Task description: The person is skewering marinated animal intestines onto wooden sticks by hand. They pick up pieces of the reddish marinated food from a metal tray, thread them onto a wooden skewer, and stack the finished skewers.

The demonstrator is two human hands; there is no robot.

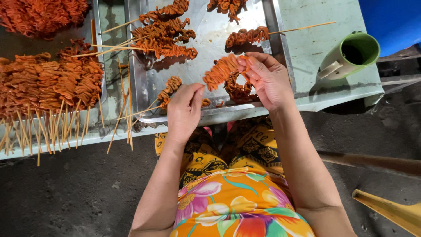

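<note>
While my right hand pinches the upper end of the orange meat skewer over the near edge of the metal tray, its long axis slants down and left toward my left hand. That hand is clenched on the lower end, seemingly on the stick, though I cannot see it. The left is the nearer to the bare sticks between the trays. A loose dark meat piece lies right under the skewer; a finished skewer lies just left of it. A green mug stands at the table's right corner.
</note>
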